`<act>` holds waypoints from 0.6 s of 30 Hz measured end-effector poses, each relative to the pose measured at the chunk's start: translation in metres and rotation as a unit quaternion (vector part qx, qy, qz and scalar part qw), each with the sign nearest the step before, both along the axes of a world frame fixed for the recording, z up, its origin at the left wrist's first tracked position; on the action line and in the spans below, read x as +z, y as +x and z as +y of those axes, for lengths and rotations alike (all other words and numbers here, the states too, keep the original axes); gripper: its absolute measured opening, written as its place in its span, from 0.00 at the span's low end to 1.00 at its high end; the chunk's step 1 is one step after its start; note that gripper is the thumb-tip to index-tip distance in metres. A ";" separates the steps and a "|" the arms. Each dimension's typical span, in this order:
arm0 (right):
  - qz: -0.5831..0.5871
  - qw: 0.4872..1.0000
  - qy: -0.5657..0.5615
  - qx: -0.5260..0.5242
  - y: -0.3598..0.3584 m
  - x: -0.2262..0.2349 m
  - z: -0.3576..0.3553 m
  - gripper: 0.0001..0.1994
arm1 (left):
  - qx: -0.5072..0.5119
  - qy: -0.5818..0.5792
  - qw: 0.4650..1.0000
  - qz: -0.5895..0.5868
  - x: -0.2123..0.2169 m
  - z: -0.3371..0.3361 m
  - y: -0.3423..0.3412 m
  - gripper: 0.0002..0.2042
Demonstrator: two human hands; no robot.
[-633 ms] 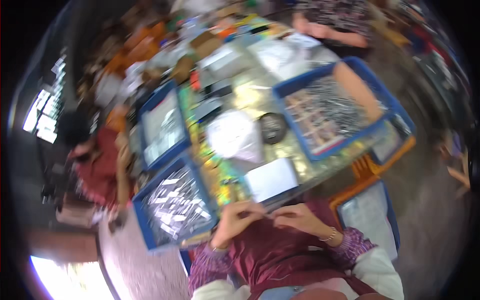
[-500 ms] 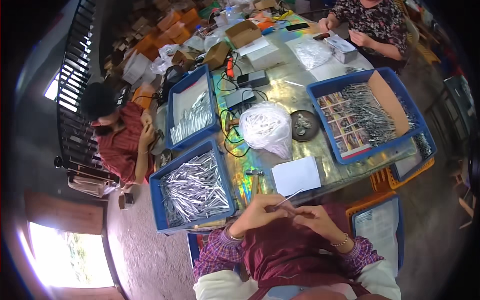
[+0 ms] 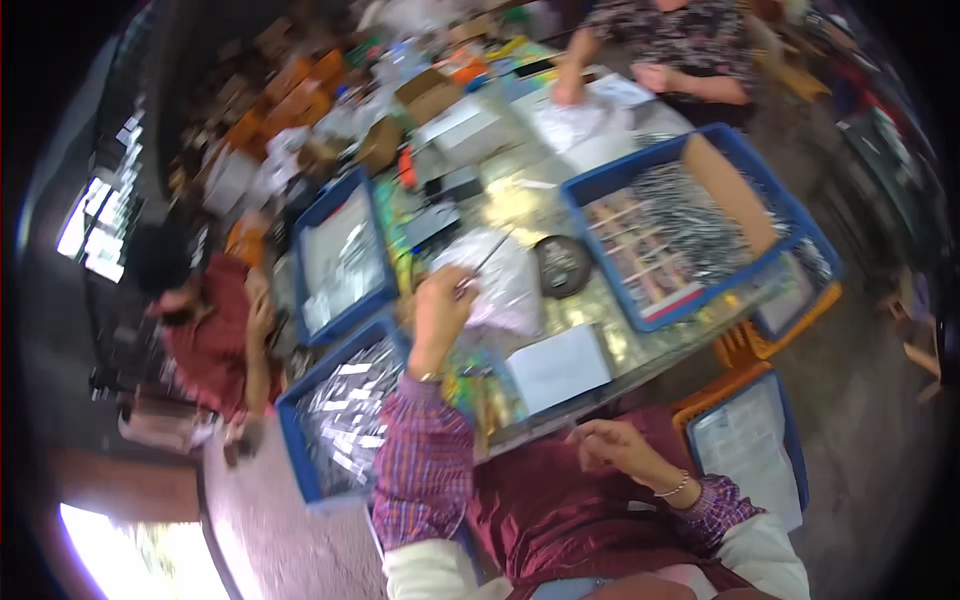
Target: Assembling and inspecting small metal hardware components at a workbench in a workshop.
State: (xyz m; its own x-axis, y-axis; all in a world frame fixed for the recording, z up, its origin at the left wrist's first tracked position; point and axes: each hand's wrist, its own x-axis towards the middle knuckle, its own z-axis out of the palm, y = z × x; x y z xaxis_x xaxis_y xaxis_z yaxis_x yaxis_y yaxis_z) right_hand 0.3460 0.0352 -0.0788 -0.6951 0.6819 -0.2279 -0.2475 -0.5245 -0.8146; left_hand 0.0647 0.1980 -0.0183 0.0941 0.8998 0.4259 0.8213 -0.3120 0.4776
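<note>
My left hand (image 3: 441, 308) reaches over the table, pinching a thin metal rod (image 3: 495, 252) that slants up and away from the fingers. Behind it lies a clear plastic bag (image 3: 512, 300) of pale pieces. Close to my maroon apron, my right hand (image 3: 628, 452) has its fingers curled together; blur hides whatever small thing may be in the fingertips. A blue tray (image 3: 297, 452) of shiny slim metal pieces stands left of my left forearm. Between my hands, near the table edge, is a white sheet (image 3: 560, 368).
A round dark dish (image 3: 562, 268) sits beside the bag. Another blue tray (image 3: 655, 318) of metal pieces stands at the right, and one (image 3: 380, 240) at the far left. Two people work nearby: a person in red (image 3: 215, 335) at left, another (image 3: 670, 45) across the table.
My left hand has left my right hand and moved forward over the table with the rod. The right hand stays near my apron. The whole view has shifted. The far person's hand reaches lower.
</note>
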 end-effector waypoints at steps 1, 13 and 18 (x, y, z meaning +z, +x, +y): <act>0.009 1.000 0.002 -0.025 0.002 -0.004 -0.001 0.12 | -0.015 0.022 0.999 0.021 -0.012 0.005 -0.002 0.09; -0.014 1.000 0.005 0.001 0.000 -0.036 -0.008 0.16 | -0.046 -0.016 0.992 0.115 -0.003 -0.006 0.012 0.04; 0.006 1.000 0.006 -0.006 -0.003 -0.039 -0.012 0.15 | -0.064 0.039 0.994 0.082 -0.006 -0.005 0.007 0.06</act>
